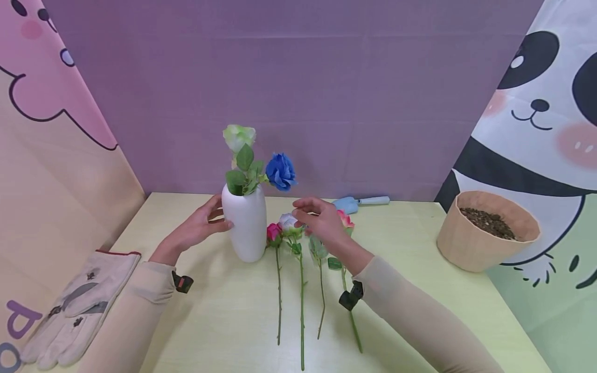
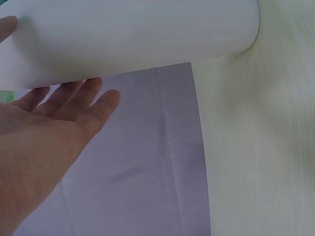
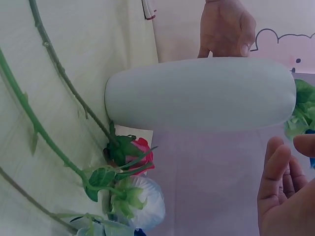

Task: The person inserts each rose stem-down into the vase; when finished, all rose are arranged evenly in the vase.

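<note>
A white vase (image 1: 245, 225) stands on the pale green table (image 1: 224, 321) with a green-white flower (image 1: 239, 136) and a blue flower (image 1: 281, 171) in it. My left hand (image 1: 215, 217) rests against the vase's left side, fingers (image 2: 93, 98) straight and the thumb touching the wall. My right hand (image 1: 304, 213) hovers just right of the vase, over several long-stemmed flowers lying on the table, fingers (image 3: 278, 167) loosely curled and holding nothing. Nearest it lie a pink rose (image 1: 273, 231) and a white rose (image 1: 288, 221); another pink bloom (image 1: 347, 219) shows behind the hand.
A light blue trowel (image 1: 360, 202) lies at the table's back edge. A tan pot of soil (image 1: 485, 230) stands at the right. Work gloves (image 1: 76, 308) lie at the left front. Purple and cartoon-printed backdrops wall in the table.
</note>
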`<state>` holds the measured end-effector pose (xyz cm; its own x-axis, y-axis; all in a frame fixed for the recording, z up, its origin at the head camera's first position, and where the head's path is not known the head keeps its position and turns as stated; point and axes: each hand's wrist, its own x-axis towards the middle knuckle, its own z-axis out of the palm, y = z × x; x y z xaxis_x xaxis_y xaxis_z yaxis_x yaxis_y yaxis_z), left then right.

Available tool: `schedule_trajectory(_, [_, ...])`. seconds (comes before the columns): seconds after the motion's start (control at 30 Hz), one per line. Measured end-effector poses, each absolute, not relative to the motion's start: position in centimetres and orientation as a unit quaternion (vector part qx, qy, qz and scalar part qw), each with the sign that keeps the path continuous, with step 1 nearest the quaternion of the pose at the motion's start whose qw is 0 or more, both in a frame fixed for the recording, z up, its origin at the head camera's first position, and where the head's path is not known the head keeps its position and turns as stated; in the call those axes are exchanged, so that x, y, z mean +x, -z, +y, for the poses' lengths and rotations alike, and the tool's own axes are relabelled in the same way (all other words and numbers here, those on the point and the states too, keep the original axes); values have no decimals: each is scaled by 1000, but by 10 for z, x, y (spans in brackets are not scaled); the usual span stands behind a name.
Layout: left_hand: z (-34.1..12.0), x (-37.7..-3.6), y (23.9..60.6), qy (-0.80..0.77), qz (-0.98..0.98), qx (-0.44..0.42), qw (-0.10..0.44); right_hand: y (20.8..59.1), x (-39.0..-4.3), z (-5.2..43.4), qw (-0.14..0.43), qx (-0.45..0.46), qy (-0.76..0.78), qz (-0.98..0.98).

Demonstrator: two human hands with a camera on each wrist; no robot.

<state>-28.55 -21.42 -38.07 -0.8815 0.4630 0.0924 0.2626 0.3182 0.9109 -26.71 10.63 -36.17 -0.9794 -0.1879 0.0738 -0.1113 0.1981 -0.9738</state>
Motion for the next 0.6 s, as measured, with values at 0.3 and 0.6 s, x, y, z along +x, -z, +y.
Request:
schedule_trajectory(0.3, [-212, -289, 382, -555, 795, 222, 102, 363, -263, 125, 41, -95, 614, 783])
schedule_trajectory(0.6, [-207, -286, 380, -534, 821, 184, 88, 366, -264, 146, 46, -76, 608, 789])
